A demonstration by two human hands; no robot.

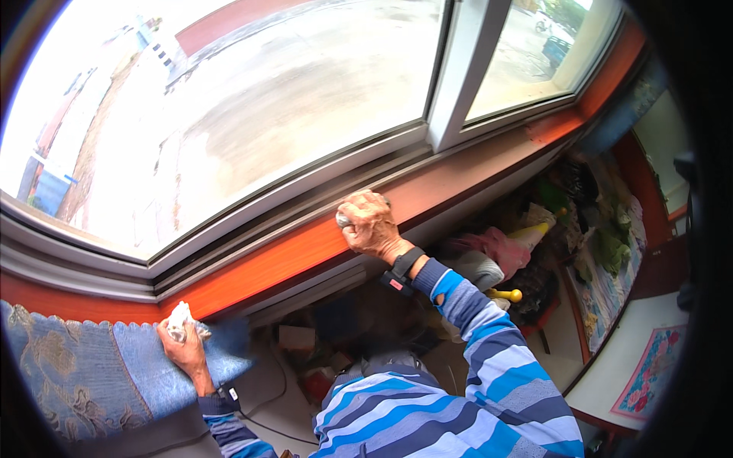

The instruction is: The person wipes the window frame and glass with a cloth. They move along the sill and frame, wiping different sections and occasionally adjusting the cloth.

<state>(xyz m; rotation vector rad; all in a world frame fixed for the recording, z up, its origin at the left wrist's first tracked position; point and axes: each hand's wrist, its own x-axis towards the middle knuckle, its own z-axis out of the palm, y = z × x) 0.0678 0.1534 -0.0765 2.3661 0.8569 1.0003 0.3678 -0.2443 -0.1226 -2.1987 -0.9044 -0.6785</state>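
My right hand (370, 223) is closed in a fist on the wooden window sill (267, 261). A greyish-white bit of what looks like cloth (342, 220) pokes out at its left side; most of it is hidden under the fingers. To the left of this hand the sill is bright orange; to its right it looks duller and browner. Lower left, my left hand (185, 357) grips a crumpled white cloth (183, 322) just below the sill's edge, over a blue patterned fabric cover (69, 366).
A sliding window (447, 91) with a pale frame runs along the sill, its track beside my right hand. Below right are heaped clothes (496, 252) and a yellow knobbed handle (505, 295). A white table (611, 374) stands far right. A dark cable (267, 417) hangs near my left wrist.
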